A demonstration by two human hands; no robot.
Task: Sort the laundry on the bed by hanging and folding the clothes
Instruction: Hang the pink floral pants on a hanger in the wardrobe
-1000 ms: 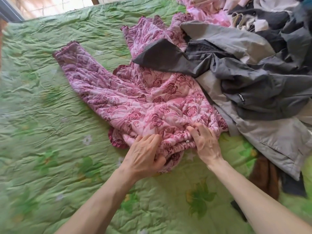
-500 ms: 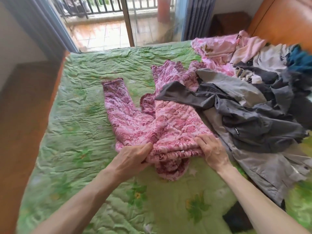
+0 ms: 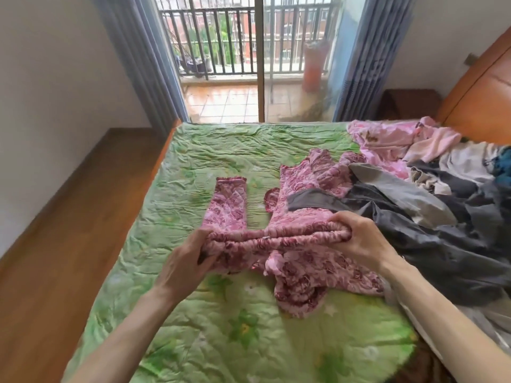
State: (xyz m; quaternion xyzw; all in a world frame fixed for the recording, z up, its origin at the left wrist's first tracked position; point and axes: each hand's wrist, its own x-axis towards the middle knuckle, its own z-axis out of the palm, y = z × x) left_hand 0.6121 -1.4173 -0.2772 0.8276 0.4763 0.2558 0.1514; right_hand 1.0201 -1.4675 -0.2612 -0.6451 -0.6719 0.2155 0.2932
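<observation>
Two hands grip one bunched edge of the pink rose-print garment (image 3: 298, 230), which lies on the green quilted bed (image 3: 221, 327) as the landmark for everything else: the left hand (image 3: 185, 264) has its fingers curled round the left end of that gathered edge, and the right hand (image 3: 359, 239) clenches the right end, thumb over the fold, so the edge stretches taut between them, lifted just off the bedcover. Beyond this edge, one sleeve or leg of the garment (image 3: 229, 203) runs straight away across the cover, with a second part beside it reaching toward the clothes heap; below the held edge the rest of the fabric hangs in a crumpled bundle resting on the bed. Just right of the garment, and partly lying over it, sits a pile of grey and dark clothes (image 3: 414, 217), with a strip of dark grey cloth crossing the pink fabric. Farther behind that pile lie pale pink pieces (image 3: 387, 139) against the orange headboard (image 3: 484, 92). Past the far edge of the bed stands a glass balcony door (image 3: 249, 64) flanked by blue curtains (image 3: 143, 64)
</observation>
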